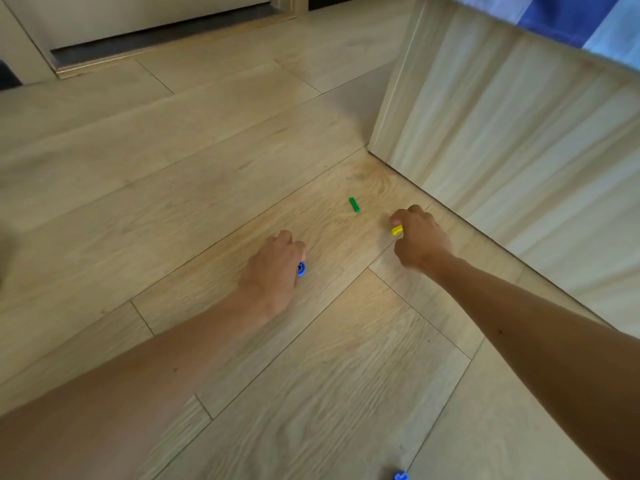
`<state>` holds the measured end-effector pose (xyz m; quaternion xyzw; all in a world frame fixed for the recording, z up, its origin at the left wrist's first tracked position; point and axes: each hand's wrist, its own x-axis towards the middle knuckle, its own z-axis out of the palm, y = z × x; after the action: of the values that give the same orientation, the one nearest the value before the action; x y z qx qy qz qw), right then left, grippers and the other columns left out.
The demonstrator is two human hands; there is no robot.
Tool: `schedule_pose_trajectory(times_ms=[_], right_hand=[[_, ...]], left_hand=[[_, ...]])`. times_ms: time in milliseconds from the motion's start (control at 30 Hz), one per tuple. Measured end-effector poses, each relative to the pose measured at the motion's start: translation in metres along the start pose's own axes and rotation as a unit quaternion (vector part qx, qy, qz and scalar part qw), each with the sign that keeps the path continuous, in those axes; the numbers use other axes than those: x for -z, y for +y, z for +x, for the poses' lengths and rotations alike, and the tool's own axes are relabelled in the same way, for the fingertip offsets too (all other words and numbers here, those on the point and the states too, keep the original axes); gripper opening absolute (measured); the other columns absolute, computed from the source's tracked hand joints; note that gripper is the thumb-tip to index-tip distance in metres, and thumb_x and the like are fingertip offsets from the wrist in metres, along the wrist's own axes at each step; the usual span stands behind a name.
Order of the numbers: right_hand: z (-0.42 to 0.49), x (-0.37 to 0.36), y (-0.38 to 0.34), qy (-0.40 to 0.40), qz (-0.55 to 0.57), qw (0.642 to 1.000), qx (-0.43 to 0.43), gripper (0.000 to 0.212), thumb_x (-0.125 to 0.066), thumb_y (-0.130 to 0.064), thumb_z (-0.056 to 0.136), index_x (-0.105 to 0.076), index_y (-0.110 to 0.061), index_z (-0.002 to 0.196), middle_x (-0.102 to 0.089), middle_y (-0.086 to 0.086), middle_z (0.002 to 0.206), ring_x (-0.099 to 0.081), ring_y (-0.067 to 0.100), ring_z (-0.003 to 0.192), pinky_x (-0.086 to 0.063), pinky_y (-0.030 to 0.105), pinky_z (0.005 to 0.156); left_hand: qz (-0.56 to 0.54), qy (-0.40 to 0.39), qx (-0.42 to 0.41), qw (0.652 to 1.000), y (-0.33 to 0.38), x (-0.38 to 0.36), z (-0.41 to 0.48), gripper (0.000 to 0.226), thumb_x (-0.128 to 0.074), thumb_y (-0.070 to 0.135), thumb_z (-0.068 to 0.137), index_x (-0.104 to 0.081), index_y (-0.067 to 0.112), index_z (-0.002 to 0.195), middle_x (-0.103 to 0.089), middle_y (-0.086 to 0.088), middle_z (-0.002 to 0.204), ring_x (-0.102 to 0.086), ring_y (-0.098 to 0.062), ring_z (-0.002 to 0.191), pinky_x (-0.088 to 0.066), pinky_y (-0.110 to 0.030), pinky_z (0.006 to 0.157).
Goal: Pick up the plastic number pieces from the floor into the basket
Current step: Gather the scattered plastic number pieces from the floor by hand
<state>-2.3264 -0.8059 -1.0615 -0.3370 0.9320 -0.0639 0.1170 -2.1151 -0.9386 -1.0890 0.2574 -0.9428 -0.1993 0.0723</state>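
Looking down on a pale plank floor [173, 168] that fills most of the view. Rising on the right, a tall light wooden panel [502, 133], near corner standing on the floor. Showing above the panel's top edge, a strip of blue-and-white cloth [571, 19]. Sitting far left of the panel, at the top of the view, a dark door threshold [156, 36] set in a wooden frame.

Stretched forward over the floor, two bare forearms. Left hand [273, 271] well left of the panel, knuckles up, low over the planks. Fingers curled in and clenched around a blue piece [301, 269], with only a small part peeking out on the side toward the panel. Right hand [419, 237] close to the panel's base. Fingers grasping a yellow piece [397, 230], pinched so that one end sticks out on the side away from the panel. Cannot tell whether either hand touches the floor.

Lying loose on the floor, a green piece [354, 205]: a short bar near the panel's corner, a little farther from the panel than the right hand, apart from both hands. Lying at the very bottom edge, well away from the panel's corner, a second blue piece [400, 475], cut off by the edge of the view, shape too small to tell.
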Motion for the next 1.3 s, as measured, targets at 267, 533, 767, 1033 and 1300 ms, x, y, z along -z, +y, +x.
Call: schedule_pose_trajectory(times_ms=[267,533,767,1033,1300], right_hand=[[0.032,-0.007,0.002,0.04,-0.058,0.997,0.014,0.037,-0.059,0.002,0.084,-0.066,-0.024,0.109,-0.058,0.002,0.116,-0.058,0.03,0.107,-0.037,0.033,0.075],[0.029,-0.005,0.005,0.096,-0.02,0.995,0.002,0.031,-0.053,0.001,0.087,-0.07,-0.016,0.106,-0.067,0.011,0.108,-0.06,0.033,0.1,-0.047,0.036,0.087],[-0.054,0.023,-0.078,0.042,0.343,0.92,0.187,0.012,-0.076,-0.008,0.077,-0.07,-0.018,0.079,-0.069,-0.007,0.075,-0.062,0.006,0.069,-0.048,0.016,0.065],[-0.036,0.015,-0.092,0.087,0.292,0.932,0.198,0.003,-0.071,-0.022,0.086,-0.074,-0.02,0.085,-0.067,-0.007,0.088,-0.059,0.007,0.081,-0.051,0.023,0.074],[0.047,-0.016,-0.06,0.072,-0.039,0.993,0.087,0.029,-0.054,-0.017,0.097,-0.067,-0.025,0.121,-0.06,0.004,0.129,-0.048,0.026,0.124,-0.034,0.04,0.108]], left_hand=[[-0.005,-0.003,-0.036,0.999,0.001,-0.004,-0.006,0.013,-0.053,0.007,0.093,-0.061,0.009,0.103,-0.059,-0.006,0.099,-0.053,-0.017,0.087,-0.048,-0.029,0.074],[-0.404,0.026,0.183,0.896,0.026,0.024,-0.009,0.031,-0.043,0.001,0.093,-0.069,0.017,0.101,-0.058,-0.006,0.071,-0.047,-0.012,0.053,-0.04,-0.024,0.048],[-0.755,-0.04,0.39,0.526,0.042,0.046,-0.008,0.036,-0.032,0.008,0.091,-0.066,-0.001,0.098,-0.064,-0.019,0.083,-0.056,-0.021,0.063,-0.043,-0.025,0.057],[-0.731,-0.012,0.401,0.552,0.035,0.05,-0.011,0.027,-0.039,0.02,0.102,-0.054,0.009,0.082,-0.052,-0.004,0.065,-0.038,-0.008,0.044,-0.028,-0.019,0.035],[-0.722,-0.024,0.427,0.544,0.019,0.058,-0.037,0.038,-0.046,0.038,0.099,-0.048,0.014,0.07,-0.046,0.0,0.053,-0.03,-0.007,0.039,-0.021,-0.018,0.031]])
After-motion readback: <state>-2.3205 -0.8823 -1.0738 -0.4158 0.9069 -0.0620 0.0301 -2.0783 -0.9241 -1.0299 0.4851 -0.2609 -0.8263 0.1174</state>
